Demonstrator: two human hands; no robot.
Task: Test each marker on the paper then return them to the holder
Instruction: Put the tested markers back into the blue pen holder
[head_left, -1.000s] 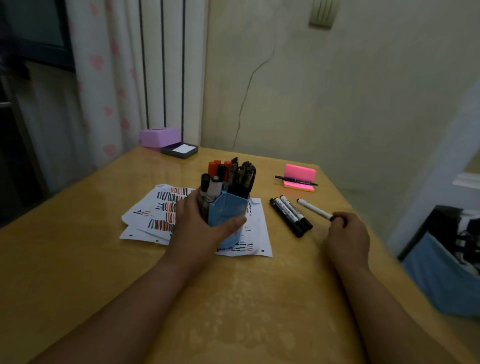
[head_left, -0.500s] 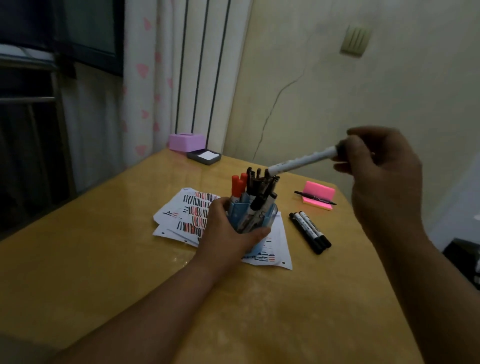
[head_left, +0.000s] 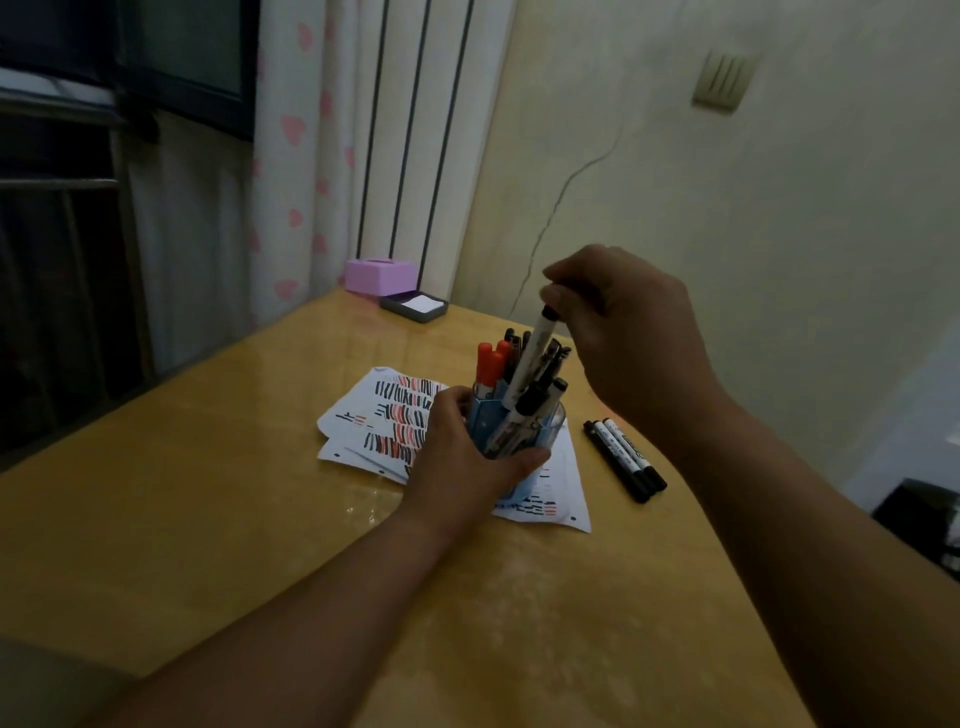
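Since half a second ago the right grip (head_left: 623, 343) has come down and inward over the holder (head_left: 485, 418). The white marker (head_left: 532, 358) it carries, then nearly level in the air, now stands steeply, lower end down.

Right grip: fingertips pinched on the marker's dark top end, the rest of the fingers curled. The marker's lower end sits at the holder's rim among the other pens; we cannot tell how deep it goes, as black caps cover it.

Left grip (head_left: 467, 452): wrapped round the blue holder, thumb on the near side, fingers round the far side, as in the earlier frames.

In the holder: two red-capped markers (head_left: 491, 364) at the left, several black pens behind and to the right of the white one.

The holder rests on the paper (head_left: 384, 410), a few overlapping white sheets covered in rows of short black and red strokes.

Just right of the paper, two black markers (head_left: 623, 460) lie side by side on the table (head_left: 208, 519), touching, clear of both grips.

Far table edge, against the curtain: a pink box (head_left: 382, 275), and beside it a dark tray (head_left: 414, 305) with a white pad
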